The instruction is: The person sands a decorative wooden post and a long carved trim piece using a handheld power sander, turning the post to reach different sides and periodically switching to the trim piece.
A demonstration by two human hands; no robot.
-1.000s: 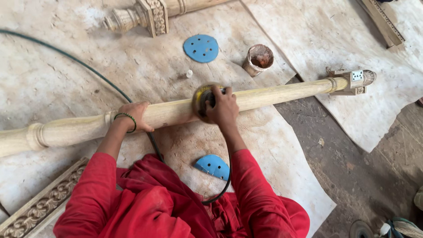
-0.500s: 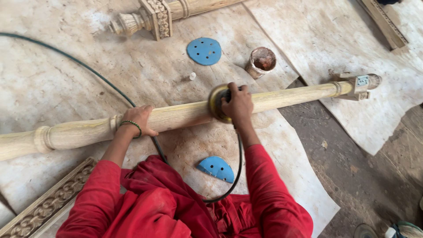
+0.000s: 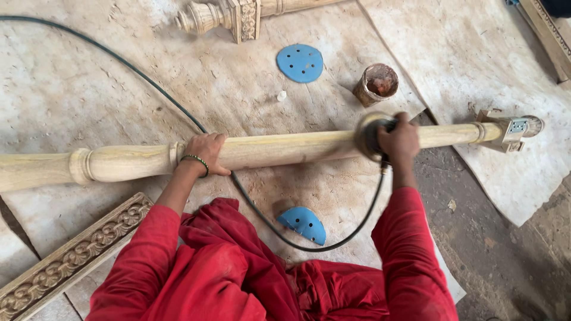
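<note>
Near: a folded blue sanding disc (image 3: pixel 303 223) on the floor. Left hand (image 3: pixel 205 153) grips the turned wooden post (image 3: pixel 285 148); right hand (image 3: pixel 398 141), clasping the sander (image 3: pixel 370 137), has moved rightward along it. Beyond: a flat blue disc (image 3: pixel 300 62) and rusty tin (image 3: pixel 376 84).

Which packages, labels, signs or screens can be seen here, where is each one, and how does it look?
Small rectangular label: on the square block at the right end of the long turned wooden post; pale with bluish marks.
Round rusty brown tin can: on the pale sheet beyond the post, open, no label visible.
No signs or screens.
</note>
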